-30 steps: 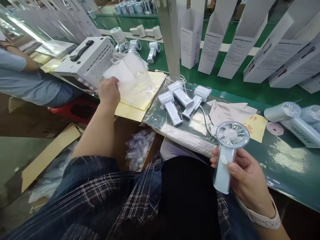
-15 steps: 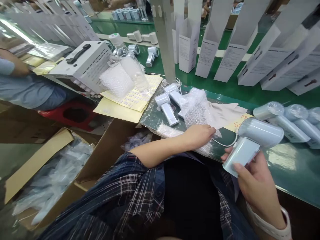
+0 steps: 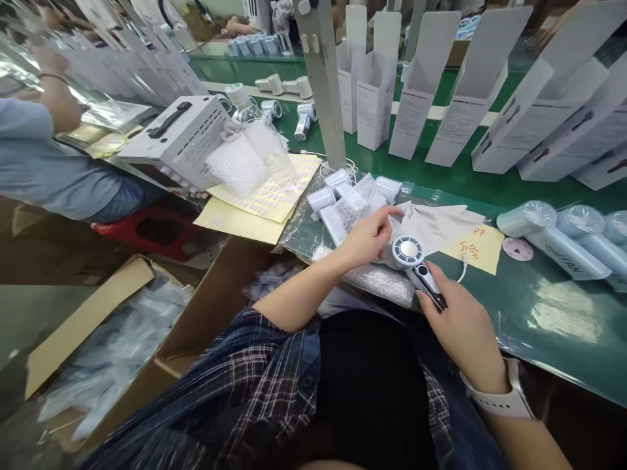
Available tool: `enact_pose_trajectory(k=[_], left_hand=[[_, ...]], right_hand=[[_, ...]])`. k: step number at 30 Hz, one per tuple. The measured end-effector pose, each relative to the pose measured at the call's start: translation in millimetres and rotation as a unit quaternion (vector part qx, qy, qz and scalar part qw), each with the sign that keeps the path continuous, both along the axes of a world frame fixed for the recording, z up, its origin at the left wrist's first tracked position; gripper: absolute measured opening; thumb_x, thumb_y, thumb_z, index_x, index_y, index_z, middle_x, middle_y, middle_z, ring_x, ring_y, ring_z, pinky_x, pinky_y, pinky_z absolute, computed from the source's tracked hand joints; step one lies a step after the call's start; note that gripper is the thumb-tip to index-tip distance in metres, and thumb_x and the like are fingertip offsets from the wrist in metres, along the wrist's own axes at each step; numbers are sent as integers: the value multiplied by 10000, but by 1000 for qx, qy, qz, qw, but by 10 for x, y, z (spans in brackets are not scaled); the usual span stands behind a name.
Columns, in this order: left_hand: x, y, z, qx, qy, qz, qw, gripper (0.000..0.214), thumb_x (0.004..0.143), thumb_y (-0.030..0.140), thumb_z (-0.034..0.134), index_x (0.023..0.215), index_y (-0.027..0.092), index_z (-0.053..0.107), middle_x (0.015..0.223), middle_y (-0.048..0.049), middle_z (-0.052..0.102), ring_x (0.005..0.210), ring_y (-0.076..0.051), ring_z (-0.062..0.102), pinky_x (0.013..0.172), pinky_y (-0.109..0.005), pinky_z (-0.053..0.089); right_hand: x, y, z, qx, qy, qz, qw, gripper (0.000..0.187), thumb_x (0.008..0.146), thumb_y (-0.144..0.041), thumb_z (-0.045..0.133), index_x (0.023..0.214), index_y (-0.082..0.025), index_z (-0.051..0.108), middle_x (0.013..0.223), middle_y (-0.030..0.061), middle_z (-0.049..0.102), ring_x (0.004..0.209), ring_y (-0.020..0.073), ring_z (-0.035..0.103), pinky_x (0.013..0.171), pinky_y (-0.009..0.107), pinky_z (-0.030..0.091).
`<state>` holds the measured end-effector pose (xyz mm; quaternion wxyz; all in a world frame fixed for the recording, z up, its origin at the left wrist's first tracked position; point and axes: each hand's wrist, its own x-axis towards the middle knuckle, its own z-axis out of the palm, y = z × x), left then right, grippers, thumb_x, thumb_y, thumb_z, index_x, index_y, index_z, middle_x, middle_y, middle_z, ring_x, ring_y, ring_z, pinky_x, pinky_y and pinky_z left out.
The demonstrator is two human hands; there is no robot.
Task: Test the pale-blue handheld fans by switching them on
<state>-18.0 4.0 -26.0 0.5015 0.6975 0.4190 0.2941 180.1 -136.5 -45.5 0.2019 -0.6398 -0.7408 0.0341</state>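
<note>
My right hand (image 3: 463, 320) is closed around the handle of a pale blue handheld fan (image 3: 407, 250). Its round grille faces up and its head points toward my left hand. My left hand (image 3: 369, 235) has its index finger stretched out and the other fingers curled onto a clear bubble-wrap bag (image 3: 361, 199). The fan head lies close beside the left fingers, over the table's front edge; whether it touches the bag I cannot tell. Behind the bag lie other pale blue fans (image 3: 321, 198), partly covered by it. A grey cloth (image 3: 434, 225) is spread just beyond the held fan.
Wrapped fans (image 3: 563, 241) lie at the right. A yellow note (image 3: 473, 250) and a white cable plug (image 3: 465, 259) are near the right hand. Open white boxes (image 3: 416, 121) stand behind. Leftward are sticker sheets (image 3: 245, 219), a white machine (image 3: 171, 140) and a co-worker's arm (image 3: 53, 91).
My right hand has brought the fan left and turned it grille-up. My left hand has shifted slightly left, its index finger now extended, and the bubble-wrap bag has moved left with it.
</note>
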Motion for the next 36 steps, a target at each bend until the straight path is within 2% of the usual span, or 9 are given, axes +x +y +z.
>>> enact_pose_trajectory(k=[5, 8, 10, 15, 18, 21, 26, 31, 36], left_hand=[[25, -320, 385, 331, 215, -190, 899, 539, 1027, 85, 416, 1520, 272, 527, 916, -22, 661, 879, -176, 612, 721, -282, 447], [7, -479, 541, 468, 312, -250, 788, 575, 1043, 79, 419, 1571, 298, 488, 954, -39, 673, 878, -187, 585, 652, -299, 397], [-43, -523, 639, 490, 335, -226, 772, 596, 1041, 69, 408, 1598, 277, 454, 952, -40, 672, 867, -189, 576, 655, -305, 405], [-353, -604, 983, 348, 187, -142, 908, 535, 1085, 201, 389, 1611, 292, 429, 960, -17, 693, 896, -182, 638, 821, -293, 501], [-742, -654, 1178, 189, 69, -39, 979, 564, 1047, 277, 496, 1602, 342, 419, 852, 19, 632, 771, -157, 626, 776, -288, 533], [-1301, -705, 1250, 138, 13, 142, 980, 648, 962, 376, 614, 1571, 392, 394, 827, 37, 587, 676, -136, 546, 667, -295, 503], [-2367, -949, 1060, 220, 80, 414, 880, 533, 888, 453, 725, 1395, 449, 559, 830, 57, 594, 703, -133, 476, 651, -315, 394], [-2982, -1074, 731, 45, 415, 473, 776, 490, 934, 443, 636, 1397, 292, 579, 854, -5, 673, 797, -246, 586, 742, -392, 418], [-2688, -861, 637, 42, 354, 372, 857, 508, 942, 423, 637, 1410, 234, 585, 1021, -45, 731, 876, -234, 646, 819, -378, 497]], right_hand=[[-103, 12, 165, 29, -54, 39, 997, 400, 1070, -318, 445, 1263, -109, 727, 794, 105, 679, 695, 273, 647, 626, 377, 472], [-30, 58, 301, -4, 101, -23, 995, 359, 1019, -470, 557, 1035, -173, 759, 860, 126, 742, 712, 254, 661, 657, 369, 502], [29, 118, 409, -77, 290, -82, 950, 431, 925, -616, 659, 945, -192, 736, 805, 102, 736, 613, 214, 619, 557, 330, 473], [-206, 180, 806, -308, 640, 62, 701, 452, 940, -640, 646, 950, -193, 715, 680, 48, 649, 525, 158, 523, 451, 281, 411], [-473, 182, 1060, -358, 631, 186, 662, 449, 928, -567, 739, 1231, -237, 716, 845, 55, 728, 618, 161, 605, 526, 282, 494], [-625, 421, 1167, -362, 539, 266, 713, 445, 931, -549, 746, 1256, -245, 739, 850, 51, 744, 572, 156, 624, 528, 303, 523], [-863, 1307, 836, -38, 228, 12, 973, 471, 950, -562, 657, 1209, -179, 747, 1085, 158, 716, 861, 274, 681, 780, 450, 585], [-1216, 1634, 277, -16, -48, -11, 999, 698, 916, -543, 692, 1443, -93, 605, 1501, 330, 494, 1279, 522, 494, 975, 659, 495], [-1056, 1603, 50, 29, -27, -31, 999, 468, 821, -195, 635, 1269, -71, 685, 1505, 320, 466, 1254, 447, 512, 1027, 624, 479]])
